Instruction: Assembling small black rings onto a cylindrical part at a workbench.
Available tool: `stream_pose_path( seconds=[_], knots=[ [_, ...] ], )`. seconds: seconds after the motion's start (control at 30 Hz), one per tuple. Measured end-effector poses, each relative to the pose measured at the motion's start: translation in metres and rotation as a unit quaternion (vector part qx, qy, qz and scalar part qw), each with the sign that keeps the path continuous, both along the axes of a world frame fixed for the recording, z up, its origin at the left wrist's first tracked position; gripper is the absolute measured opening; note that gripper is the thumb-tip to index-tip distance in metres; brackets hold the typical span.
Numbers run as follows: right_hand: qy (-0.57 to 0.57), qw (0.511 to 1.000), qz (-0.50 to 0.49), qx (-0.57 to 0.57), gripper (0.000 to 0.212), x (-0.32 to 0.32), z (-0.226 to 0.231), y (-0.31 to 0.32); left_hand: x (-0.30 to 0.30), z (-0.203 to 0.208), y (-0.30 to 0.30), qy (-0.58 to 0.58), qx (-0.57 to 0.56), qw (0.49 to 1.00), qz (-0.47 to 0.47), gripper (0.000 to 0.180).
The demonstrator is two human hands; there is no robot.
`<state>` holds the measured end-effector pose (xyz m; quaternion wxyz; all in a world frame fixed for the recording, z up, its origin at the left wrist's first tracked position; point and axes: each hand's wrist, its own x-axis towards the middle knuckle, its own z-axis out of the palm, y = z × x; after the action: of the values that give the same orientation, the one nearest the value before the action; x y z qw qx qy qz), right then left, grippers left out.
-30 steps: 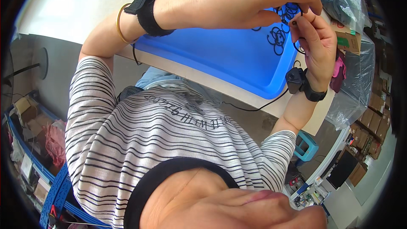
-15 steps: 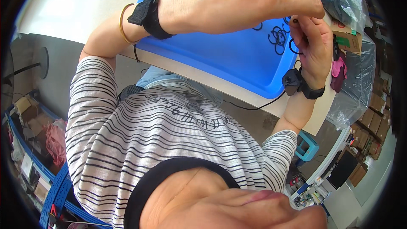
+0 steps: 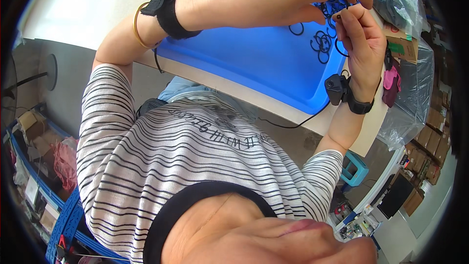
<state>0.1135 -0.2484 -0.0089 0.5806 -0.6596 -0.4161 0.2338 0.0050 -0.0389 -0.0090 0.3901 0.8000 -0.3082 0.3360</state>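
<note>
both hands' fingers pinch a black ring (image 3: 338, 44) above the blue tray (image 3: 254, 58) of loose rings (image 3: 320, 44).

We see a pale bench (image 3: 342, 123) with a thin black cable (image 3: 293, 124) trailing over its near edge. At the bench's far side lie clear plastic bags (image 3: 415, 93), a green card (image 3: 405, 49) and a pink piece (image 3: 391, 79). Brown cardboard boxes (image 3: 435, 139) are stacked beyond the bags. Below the bench stands a small teal stool (image 3: 355, 168) on the grey floor (image 3: 53, 68). On the other side we find blue shelving (image 3: 63, 217) holding small boxes (image 3: 29, 120) and a bundle of pink material (image 3: 66, 164)
</note>
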Motion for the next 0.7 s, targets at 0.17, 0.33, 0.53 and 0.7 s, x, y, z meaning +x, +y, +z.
stream_pose_path(
  seconds=[0.17, 0.33, 0.53, 0.7],
  knots=[
    [0.000, 1.000, -0.006, -0.009, 0.019, -0.003, 0.004, -0.002, 0.000, 0.005, 0.009, 0.039, 0.030, 0.999, 0.019, 0.052],
    [-0.023, 1.000, -0.020, -0.008, 0.020, -0.001, 0.009, -0.004, -0.006, 0.022, 0.025, 0.168, 0.000, 0.986, 0.010, 0.063],
    [-0.021, 1.000, 0.019, -0.007, 0.017, -0.001, 0.011, -0.003, 0.014, -0.003, 0.037, 0.143, 0.013, 0.989, -0.040, 0.064],
    [-0.013, 0.999, 0.036, -0.005, 0.016, 0.000, 0.009, -0.005, 0.008, 0.002, 0.040, 0.153, 0.047, 0.987, -0.033, 0.062]
  ],
)
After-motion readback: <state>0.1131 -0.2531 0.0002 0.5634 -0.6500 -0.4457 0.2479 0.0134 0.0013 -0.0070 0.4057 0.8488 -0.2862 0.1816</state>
